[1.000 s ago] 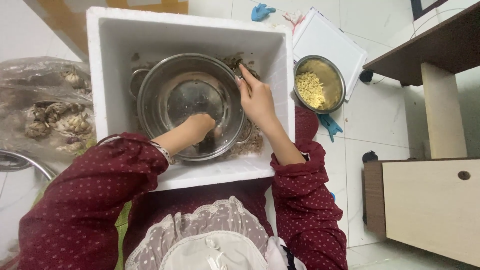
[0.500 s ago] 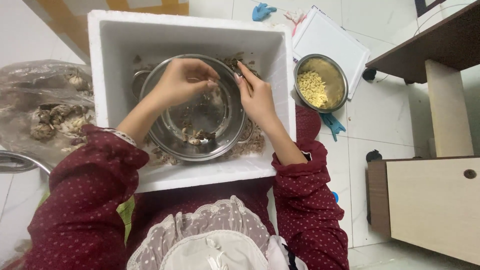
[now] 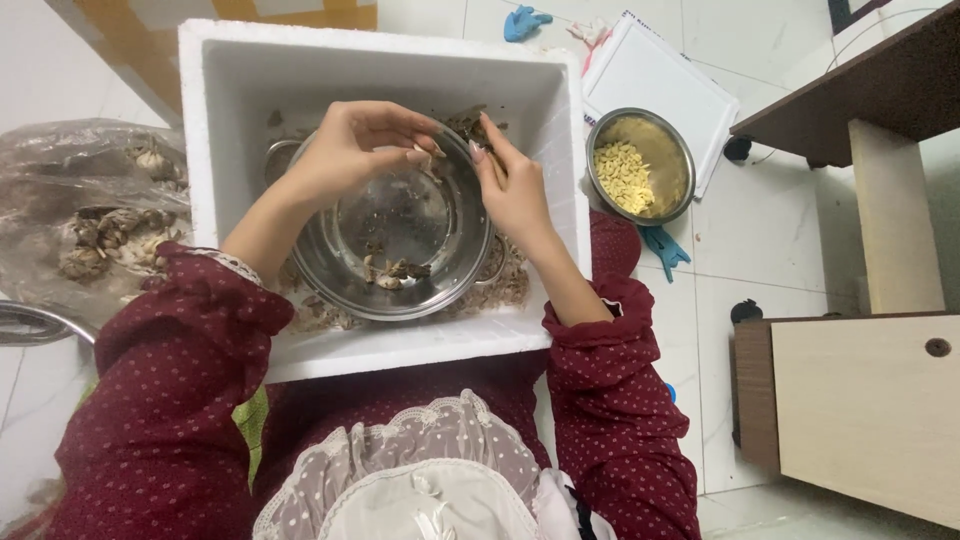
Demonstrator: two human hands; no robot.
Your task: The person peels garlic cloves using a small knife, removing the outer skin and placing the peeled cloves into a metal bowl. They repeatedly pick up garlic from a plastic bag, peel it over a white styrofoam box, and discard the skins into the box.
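Garlic clove (image 3: 424, 152), small and pale, sits pinched in the left hand (image 3: 350, 150) fingertips above the steel bowl (image 3: 330, 270) at frame centre. Right hand (image 3: 515, 190) meets it from the right, fingertips closed on the same piece. The bowl rests inside a white foam box (image 3: 220, 100); peeled cloves fill a smaller bowl (image 3: 670, 150) at upper right.
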